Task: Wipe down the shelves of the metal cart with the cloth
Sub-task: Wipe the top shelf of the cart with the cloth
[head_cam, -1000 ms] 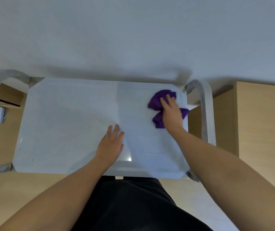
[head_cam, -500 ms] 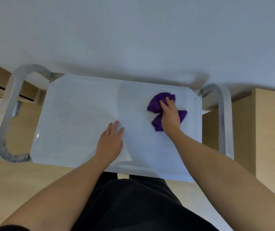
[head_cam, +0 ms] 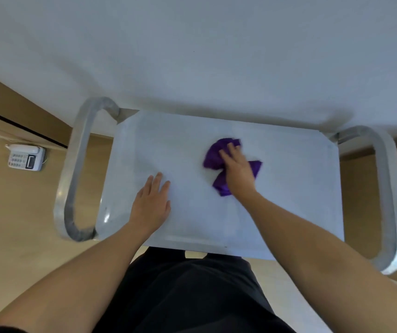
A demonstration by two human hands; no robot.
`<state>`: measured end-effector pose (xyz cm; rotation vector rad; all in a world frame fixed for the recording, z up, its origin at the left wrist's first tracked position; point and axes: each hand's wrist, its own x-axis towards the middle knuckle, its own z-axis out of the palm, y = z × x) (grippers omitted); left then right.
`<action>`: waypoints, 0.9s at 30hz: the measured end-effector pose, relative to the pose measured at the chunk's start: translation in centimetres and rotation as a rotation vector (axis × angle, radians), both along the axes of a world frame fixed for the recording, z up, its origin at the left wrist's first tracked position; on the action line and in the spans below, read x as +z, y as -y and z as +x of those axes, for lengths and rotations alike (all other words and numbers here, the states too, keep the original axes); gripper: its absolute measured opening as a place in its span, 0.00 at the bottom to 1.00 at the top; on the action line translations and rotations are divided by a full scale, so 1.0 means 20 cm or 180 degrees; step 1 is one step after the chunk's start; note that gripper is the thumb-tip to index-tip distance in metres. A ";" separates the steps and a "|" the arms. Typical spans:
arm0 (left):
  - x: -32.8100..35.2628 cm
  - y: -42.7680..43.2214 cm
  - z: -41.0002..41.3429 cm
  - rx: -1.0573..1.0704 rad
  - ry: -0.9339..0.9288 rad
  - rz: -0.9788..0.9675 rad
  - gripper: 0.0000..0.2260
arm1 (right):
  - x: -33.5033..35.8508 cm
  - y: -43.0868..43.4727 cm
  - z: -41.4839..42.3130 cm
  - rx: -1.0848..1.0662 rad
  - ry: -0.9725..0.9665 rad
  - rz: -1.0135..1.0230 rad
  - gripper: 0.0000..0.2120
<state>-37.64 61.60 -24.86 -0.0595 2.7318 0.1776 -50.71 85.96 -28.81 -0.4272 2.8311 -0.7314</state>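
The metal cart's top shelf (head_cam: 288, 188) is a flat silver sheet seen from above, with a tubular handle at each end. A crumpled purple cloth (head_cam: 214, 157) lies on the shelf's middle right. My right hand (head_cam: 238, 171) presses flat on the cloth with straight fingers, covering its centre. My left hand (head_cam: 151, 203) rests flat on the bare shelf to the left of the cloth, fingers straight and together. The lower shelves are hidden under the top one.
The left handle (head_cam: 72, 176) and right handle (head_cam: 389, 200) loop out past the shelf ends. A white wall (head_cam: 192, 56) stands right behind the cart. A white desk phone (head_cam: 26, 159) sits on the wooden floor at left. My dark trousers fill the bottom centre.
My right hand has slid the cloth leftward from the shelf's far right corner toward the middle. The camera has swung so the cart sits further right in view. My left hand has stayed planted.
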 end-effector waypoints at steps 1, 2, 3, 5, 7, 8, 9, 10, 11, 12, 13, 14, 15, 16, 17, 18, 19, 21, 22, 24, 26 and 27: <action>-0.01 0.07 0.01 0.0055 0.0011 0.0007 0.25 | 0.00 -0.01 -0.04 -0.0422 0.0073 0.0069 0.25; -0.01 0.13 0.03 0.0110 0.0024 0.0014 0.24 | 0.01 0.01 -0.06 -0.0835 0.0114 0.0140 0.25; -0.02 0.19 0.05 0.0161 0.0033 0.0025 0.24 | 0.02 0.06 -0.06 -0.1165 0.0156 0.0207 0.25; -0.02 0.31 0.09 0.0214 0.0043 0.0060 0.25 | 0.04 0.25 -0.01 -0.1283 0.0106 0.0424 0.25; -0.03 0.38 0.12 0.0147 0.0062 0.0136 0.25 | 0.05 0.49 0.09 -0.0860 -0.0007 0.0318 0.26; -0.03 0.40 0.12 0.0108 0.0078 0.0181 0.26 | 0.04 0.60 0.15 -0.0519 -0.0043 0.0183 0.27; -0.02 0.42 0.13 0.0083 0.0103 0.0208 0.26 | 0.04 0.71 0.21 -0.0075 -0.0099 0.0083 0.28; -0.02 0.42 0.13 0.0072 0.0132 0.0208 0.27 | 0.05 0.80 0.26 0.0381 -0.0058 0.0032 0.29; -0.02 0.43 0.13 0.0068 0.0150 0.0193 0.27 | 0.04 0.84 0.26 0.0716 0.0014 0.0053 0.29; -0.02 0.43 0.13 0.0066 0.0154 0.0183 0.27 | 0.04 0.84 0.24 0.0864 0.0035 0.0043 0.30; -0.02 0.43 0.13 0.0056 0.0156 0.0192 0.27 | 0.03 0.82 0.20 0.0833 0.0002 0.0030 0.29; -0.03 0.43 0.13 0.0044 0.0159 0.0228 0.27 | 0.02 0.79 0.15 0.0638 -0.0013 -0.0001 0.28; -0.03 0.43 0.14 0.0035 0.0167 0.0284 0.27 | 0.02 0.74 0.10 0.0238 0.0042 -0.0026 0.26; -0.04 0.43 0.14 0.0029 0.0176 0.0346 0.27 | 0.02 0.68 0.04 -0.0264 0.0142 0.0000 0.25; -0.04 0.44 0.14 0.0035 0.0176 0.0410 0.27 | 0.02 0.64 -0.01 -0.0725 0.0226 0.0135 0.25; -0.04 0.45 0.15 0.0043 0.0168 0.0472 0.27 | 0.03 0.63 -0.06 -0.1127 0.0308 0.0284 0.27; -0.04 0.46 0.15 0.0042 0.0152 0.0526 0.27 | 0.04 0.64 -0.08 -0.1357 0.0308 0.0436 0.28; -0.04 0.47 0.15 0.0032 0.0128 0.0596 0.27 | 0.05 0.76 -0.05 -0.1173 0.0032 0.0675 0.30; -0.04 0.47 0.15 0.0033 0.0112 0.0604 0.27 | 0.05 0.85 -0.02 -0.0858 -0.0105 0.0575 0.29; -0.04 0.48 0.16 0.0065 0.0087 0.0617 0.27 | 0.04 1.05 0.08 0.0008 -0.0109 0.0281 0.28; -0.04 0.48 0.16 0.0080 0.0091 0.0582 0.27 | 0.03 1.19 0.13 0.1004 -0.0178 0.0231 0.31; -0.04 0.49 0.17 0.0079 0.0098 0.0562 0.27 | 0.03 1.21 0.11 0.1210 -0.0183 0.0263 0.31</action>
